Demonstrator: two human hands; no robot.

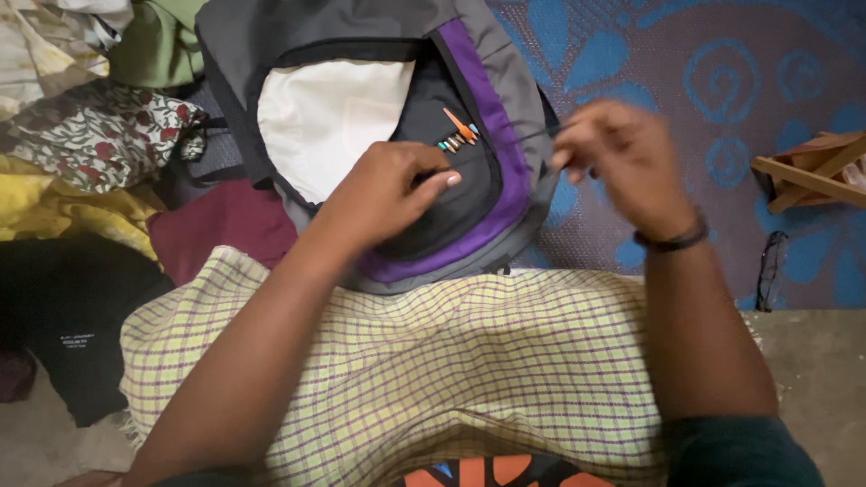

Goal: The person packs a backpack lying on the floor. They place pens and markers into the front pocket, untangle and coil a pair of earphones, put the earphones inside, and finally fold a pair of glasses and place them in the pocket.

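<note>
home, floor-level | blue patterned mat [722, 81] | clothes pile [90, 135] | folding wood stand [812, 167]

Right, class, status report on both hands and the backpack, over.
Left hand pressed on backpack front pocket, beside pens. Right hand pinched at the bag's edge, blurred. Checked cloth over lap. Nothing blocking.

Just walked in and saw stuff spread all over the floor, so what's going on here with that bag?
A person sits with a yellow checked cloth over the lap and an open grey and purple backpack in front. The left hand rests on the bag's inner pocket, close to a few pens clipped there. The right hand, blurred, pinches something thin at the bag's edge, possibly a zipper pull. Folded clothes lie beside it.
</note>
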